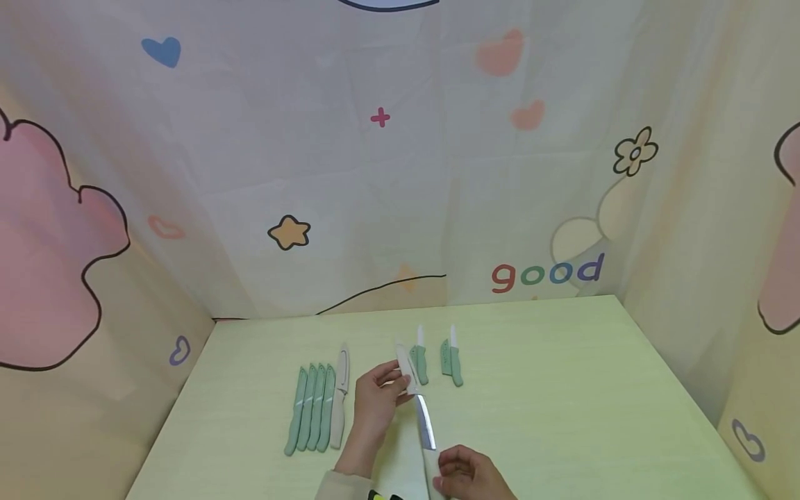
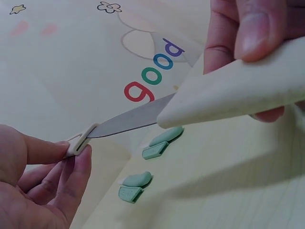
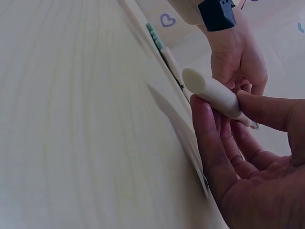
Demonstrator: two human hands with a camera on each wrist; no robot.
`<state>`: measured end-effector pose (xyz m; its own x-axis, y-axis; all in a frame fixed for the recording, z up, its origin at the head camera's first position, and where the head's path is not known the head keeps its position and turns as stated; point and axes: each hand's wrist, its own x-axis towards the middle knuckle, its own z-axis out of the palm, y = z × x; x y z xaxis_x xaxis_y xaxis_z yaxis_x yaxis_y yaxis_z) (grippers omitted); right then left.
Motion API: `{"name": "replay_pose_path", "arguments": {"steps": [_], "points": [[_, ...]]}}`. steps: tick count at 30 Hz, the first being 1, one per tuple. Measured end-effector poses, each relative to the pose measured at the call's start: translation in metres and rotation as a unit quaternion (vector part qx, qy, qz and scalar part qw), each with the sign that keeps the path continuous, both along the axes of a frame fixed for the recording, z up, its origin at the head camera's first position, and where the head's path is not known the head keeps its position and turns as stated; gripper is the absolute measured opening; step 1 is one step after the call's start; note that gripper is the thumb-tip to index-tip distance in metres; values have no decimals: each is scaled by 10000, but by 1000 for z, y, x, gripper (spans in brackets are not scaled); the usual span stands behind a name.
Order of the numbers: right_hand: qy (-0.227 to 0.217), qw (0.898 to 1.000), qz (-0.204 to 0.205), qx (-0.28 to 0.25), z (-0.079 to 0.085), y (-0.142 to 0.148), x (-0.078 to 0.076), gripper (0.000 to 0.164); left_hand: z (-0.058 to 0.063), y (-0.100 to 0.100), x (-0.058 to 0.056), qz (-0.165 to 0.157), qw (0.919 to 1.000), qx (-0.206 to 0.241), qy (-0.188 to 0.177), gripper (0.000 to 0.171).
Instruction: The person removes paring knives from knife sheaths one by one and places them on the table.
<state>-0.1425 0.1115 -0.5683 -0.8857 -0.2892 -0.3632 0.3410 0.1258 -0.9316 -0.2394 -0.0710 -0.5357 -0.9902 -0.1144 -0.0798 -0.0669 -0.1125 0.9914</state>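
Observation:
My left hand (image 1: pixel 375 406) pinches a cream blade sheath (image 1: pixel 406 371) between thumb and fingers, above the table. Below it, my right hand (image 1: pixel 471 473) grips the cream handle (image 1: pixel 432 469) of a knife. The knife's bare metal blade (image 1: pixel 426 425) points away from me, toward the sheath. In the left wrist view, the blade tip meets the mouth of the sheath (image 2: pixel 81 143); how far in it sits cannot be told. Seen in the right wrist view, thumb and fingers close round the handle (image 3: pixel 217 95), its rounded butt facing the camera.
Left of my hands lie several green sheathed knives (image 1: pixel 310 410) in a row, beside a cream sheathed knife (image 1: pixel 338 417). Farther back are two small green knives (image 1: pixel 421 364) with bare blades, each beside its green sheath (image 1: pixel 446 357). A printed curtain (image 1: pixel 350 173) stands behind the table (image 1: pixel 562 389).

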Motion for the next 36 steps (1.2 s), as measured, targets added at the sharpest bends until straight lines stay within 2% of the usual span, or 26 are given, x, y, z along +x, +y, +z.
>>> {"name": "replay_pose_path", "arguments": {"steps": [5, 10, 16, 24, 29, 36], "points": [[-28, 10000, 15, -46, 0, 1, 0, 32, 1, -4, -2, 261, 9996, 74, -52, 32], [19, 9999, 70, -82, -1, 1, 1, 32, 1, -6, -4, 390, 9991, 123, -110, 31], [98, 9997, 141, -150, -3, 1, 1, 31, 1, -9, -4, 421, 9990, 109, -78, 30], [-68, 9998, 160, -116, -4, 2, 0, 31, 3, -14, -3, 384, 9992, 133, -2, 31], [-82, 9998, 154, -8, -1, 4, -1, 32, 1, -14, -2, 241, 9996, 148, -43, 32], [42, 9999, 152, -31, 3, 9, -1, 34, -5, -12, 1, -193, 9997, 46, -148, 34]]}}
